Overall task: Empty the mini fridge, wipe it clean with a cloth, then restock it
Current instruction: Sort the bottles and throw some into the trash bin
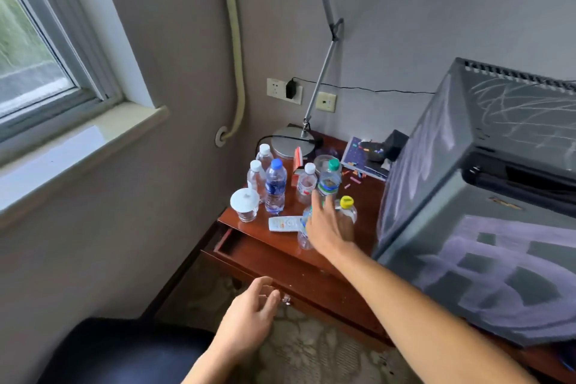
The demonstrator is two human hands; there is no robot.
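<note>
The grey mini fridge (486,196) stands on the right of a dark wooden desk (246,223), with a dark gap along its door. Several water bottles stand on the desk's left part: a blue-capped one (276,187), a green-capped one (330,179), a yellow-capped one (347,203) and white-capped ones (307,181). My right hand (325,226) reaches over them with fingers stretched toward the green-capped bottle, covering much of a clear bottle (303,229). My left hand (249,315) hangs loosely curled and holds nothing, close to the drawer knob (286,300).
A lidded glass (245,203) and a white remote (282,223) lie near the desk's front edge. A lamp base (288,142), a notebook (361,156) and small clutter sit at the back. The drawer (265,259) is pulled out. A dark chair seat (124,349) is at lower left.
</note>
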